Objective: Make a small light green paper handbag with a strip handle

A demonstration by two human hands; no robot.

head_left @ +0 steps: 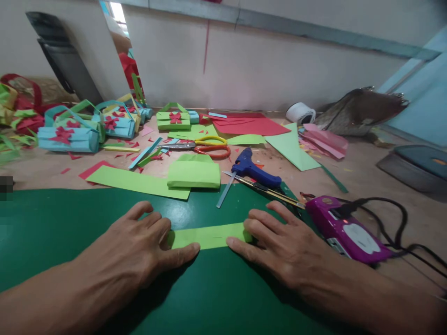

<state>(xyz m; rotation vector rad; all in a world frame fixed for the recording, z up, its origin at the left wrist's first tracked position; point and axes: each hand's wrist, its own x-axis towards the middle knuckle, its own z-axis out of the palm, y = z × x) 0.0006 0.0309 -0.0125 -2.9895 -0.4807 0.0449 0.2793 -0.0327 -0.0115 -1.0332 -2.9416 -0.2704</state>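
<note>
A light green paper strip (213, 236) lies crosswise on the dark green mat (195, 298), with a crease line along it. At its left end, my left hand (143, 246) has its thumb on the near edge and curled fingers around the end. My right hand (279, 242) grips the right end the same way, thumb on the near edge. Just beyond the strip sits a folded light green paper piece (194, 174), overlapping a longer flat green strip (139, 180). A blue glue gun (256, 170) with a glue stick in it lies behind my right hand.
Scissors (209, 146) and a cutter knife (265, 188) lie past the mat's far edge. To the right is a purple power strip (345, 228) with black cables. Finished paper bags (68, 137) stand at the left; red paper sheets (251, 124) lie at the back.
</note>
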